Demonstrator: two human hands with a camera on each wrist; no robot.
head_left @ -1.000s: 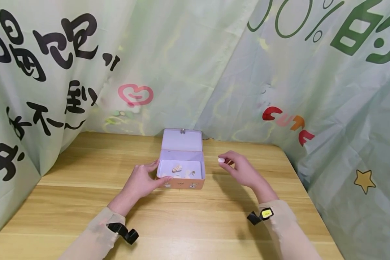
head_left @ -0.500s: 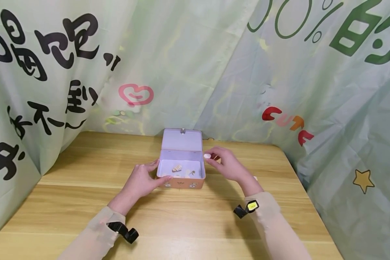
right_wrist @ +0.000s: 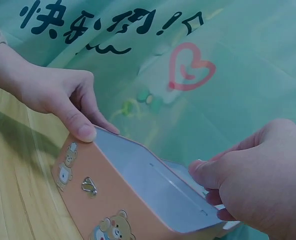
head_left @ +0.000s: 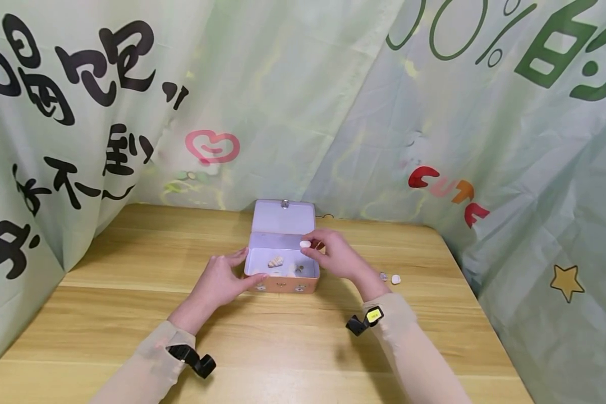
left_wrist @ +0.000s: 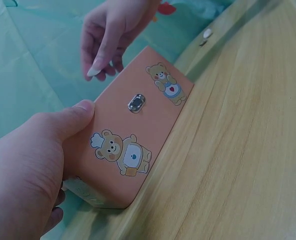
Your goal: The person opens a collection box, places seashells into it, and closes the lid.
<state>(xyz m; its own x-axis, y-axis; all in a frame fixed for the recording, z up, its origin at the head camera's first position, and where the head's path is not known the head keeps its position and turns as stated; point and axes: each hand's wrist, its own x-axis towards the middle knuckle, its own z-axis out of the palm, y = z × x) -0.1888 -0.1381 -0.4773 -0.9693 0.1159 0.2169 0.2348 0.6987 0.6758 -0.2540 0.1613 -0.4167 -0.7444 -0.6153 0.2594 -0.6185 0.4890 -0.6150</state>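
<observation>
Head view: left grip (head_left: 221, 282) pinches one box (head_left: 290, 287), right grip (head_left: 337, 258) one white piece (head_left: 305, 244); two pieces (head_left: 396, 279) lie aside.

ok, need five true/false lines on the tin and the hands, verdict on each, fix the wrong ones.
1. The left hand grips the tin. True.
2. The tin's lid is shut. False: the lid is open.
3. The right hand pinches a small white piece. True.
4. Two small pieces lie to the left of the tin. False: the two small pieces lie on the table to its right.
5. The tin's front carries bear pictures. True.
</observation>
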